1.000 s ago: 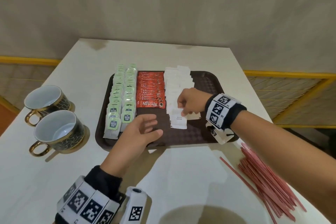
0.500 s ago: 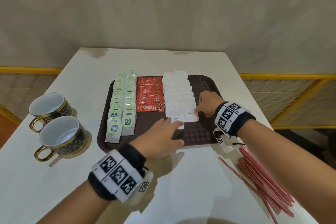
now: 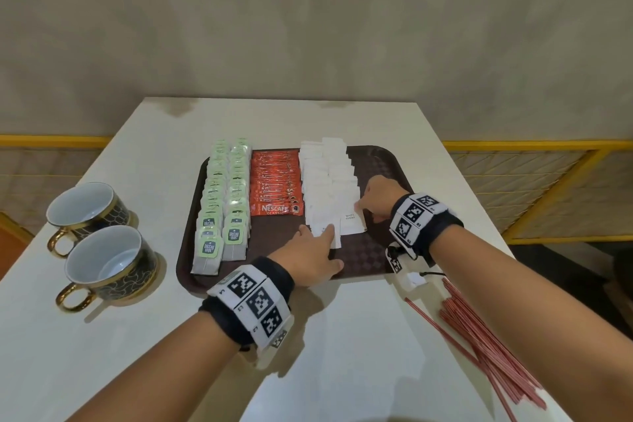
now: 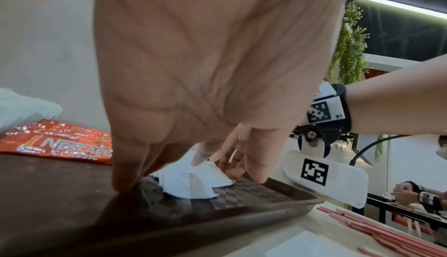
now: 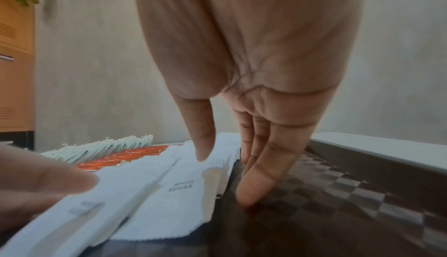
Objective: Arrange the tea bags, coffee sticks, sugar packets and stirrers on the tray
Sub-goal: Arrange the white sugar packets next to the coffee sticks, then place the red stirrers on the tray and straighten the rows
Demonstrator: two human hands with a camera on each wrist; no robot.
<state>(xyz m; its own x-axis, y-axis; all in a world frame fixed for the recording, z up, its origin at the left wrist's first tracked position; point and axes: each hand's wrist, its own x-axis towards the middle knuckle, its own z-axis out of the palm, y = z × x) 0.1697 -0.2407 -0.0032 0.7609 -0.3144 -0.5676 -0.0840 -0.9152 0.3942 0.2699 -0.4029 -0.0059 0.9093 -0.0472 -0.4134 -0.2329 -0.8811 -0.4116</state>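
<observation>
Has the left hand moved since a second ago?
Yes. The left hand moved right along the tray, from beside the tea bags to the nearest sugar packets.

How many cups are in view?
2, both on the table left of the tray: one cup farther back, the other cup nearer. None appear hidden.

right hand: fingers straight, tips down at the sugar packets' edge
sugar packets: overlapping row on tray
coffee sticks: behind
</observation>
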